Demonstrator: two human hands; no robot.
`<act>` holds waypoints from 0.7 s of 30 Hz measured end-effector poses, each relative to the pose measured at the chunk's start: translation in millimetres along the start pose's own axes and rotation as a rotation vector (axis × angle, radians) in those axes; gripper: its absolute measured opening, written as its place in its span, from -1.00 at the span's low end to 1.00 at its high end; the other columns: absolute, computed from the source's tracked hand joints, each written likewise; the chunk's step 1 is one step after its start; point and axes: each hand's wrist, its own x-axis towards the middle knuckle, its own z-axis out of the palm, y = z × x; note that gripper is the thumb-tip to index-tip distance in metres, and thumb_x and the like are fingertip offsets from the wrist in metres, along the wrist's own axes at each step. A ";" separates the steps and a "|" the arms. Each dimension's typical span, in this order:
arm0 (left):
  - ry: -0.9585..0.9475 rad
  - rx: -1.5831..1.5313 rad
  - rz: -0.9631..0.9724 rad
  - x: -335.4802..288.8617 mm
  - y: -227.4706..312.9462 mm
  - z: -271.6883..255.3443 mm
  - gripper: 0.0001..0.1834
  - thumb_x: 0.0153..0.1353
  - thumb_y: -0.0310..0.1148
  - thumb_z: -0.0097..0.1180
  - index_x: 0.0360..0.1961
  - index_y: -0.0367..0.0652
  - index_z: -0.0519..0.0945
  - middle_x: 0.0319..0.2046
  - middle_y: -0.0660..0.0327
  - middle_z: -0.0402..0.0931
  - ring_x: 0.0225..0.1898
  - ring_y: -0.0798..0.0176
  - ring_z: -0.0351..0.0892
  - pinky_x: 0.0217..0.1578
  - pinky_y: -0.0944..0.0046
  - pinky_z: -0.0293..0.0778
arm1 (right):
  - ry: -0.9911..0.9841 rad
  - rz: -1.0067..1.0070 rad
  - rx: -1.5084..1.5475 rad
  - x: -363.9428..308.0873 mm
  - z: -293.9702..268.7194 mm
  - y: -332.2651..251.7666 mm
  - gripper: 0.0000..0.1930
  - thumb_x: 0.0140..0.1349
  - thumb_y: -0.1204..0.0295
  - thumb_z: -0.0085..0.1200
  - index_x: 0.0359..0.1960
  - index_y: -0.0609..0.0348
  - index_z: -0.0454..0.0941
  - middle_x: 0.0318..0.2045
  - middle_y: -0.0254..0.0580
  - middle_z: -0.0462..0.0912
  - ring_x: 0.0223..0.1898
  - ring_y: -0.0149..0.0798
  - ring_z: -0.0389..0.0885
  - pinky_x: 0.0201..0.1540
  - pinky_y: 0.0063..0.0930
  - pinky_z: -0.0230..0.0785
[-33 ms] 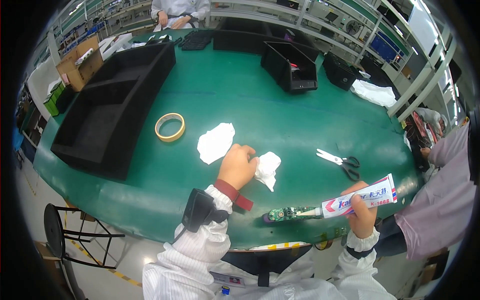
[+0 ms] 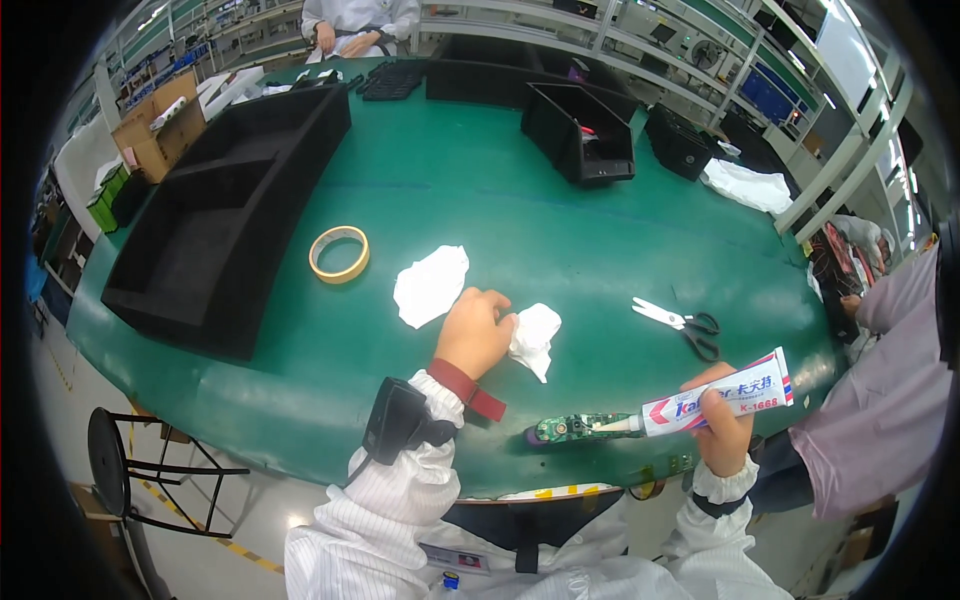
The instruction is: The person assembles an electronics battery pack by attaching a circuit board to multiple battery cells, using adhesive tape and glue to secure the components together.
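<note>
My right hand [image 2: 722, 425] is wrapped round a white, blue and red glue tube [image 2: 690, 408], tilted so its pale nozzle points left. The nozzle tip rests over a narrow green circuit board [image 2: 572, 428] with a purple rim at its left end, lying near the table's front edge. My left hand [image 2: 475, 332] lies on the table with curled fingers, its fingertips at the edge of a crumpled white tissue [image 2: 537, 338]. Another white tissue [image 2: 432, 287] lies flat just beyond that hand, on its left. A wrist device on a red strap sits on my left wrist.
A roll of yellowish tape [image 2: 340, 255] lies left of the tissues. Black-handled scissors [image 2: 686, 322] lie to the right. A large black divided tray [image 2: 190, 235] fills the left side; a black bin [image 2: 580, 140] stands farther back. People are at the far side and right.
</note>
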 end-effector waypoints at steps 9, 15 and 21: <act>0.034 -0.029 0.001 -0.5 5.0 -4.1 -0.79 0.03 -0.37 0.21 -0.31 -0.25 0.65 -0.44 0.08 0.53 -0.34 0.06 0.55 -0.29 0.16 0.45 | -0.019 0.013 -0.016 0.9 4.6 -4.2 -0.73 0.22 0.26 0.14 -0.30 0.27 0.55 -0.47 -0.25 0.61 -0.53 -0.52 0.55 -0.58 -0.74 0.32; 0.025 -0.055 0.010 1.0 3.6 -2.7 -0.82 0.05 -0.38 0.20 -0.35 -0.26 0.63 -0.42 0.05 0.51 -0.35 0.00 0.54 -0.28 0.09 0.46 | -0.017 0.013 -0.014 3.6 4.7 -3.0 -0.74 0.23 0.27 0.13 -0.30 0.26 0.55 -0.48 -0.25 0.62 -0.53 -0.52 0.56 -0.59 -0.73 0.32; 0.011 -0.062 -0.014 1.1 3.1 -3.8 -0.82 0.05 -0.38 0.19 -0.35 -0.26 0.64 -0.43 0.05 0.52 -0.34 0.01 0.54 -0.28 0.09 0.46 | -0.015 0.013 -0.008 6.6 7.7 -1.2 -0.75 0.23 0.28 0.13 -0.30 0.26 0.55 -0.47 -0.25 0.63 -0.53 -0.52 0.56 -0.59 -0.74 0.31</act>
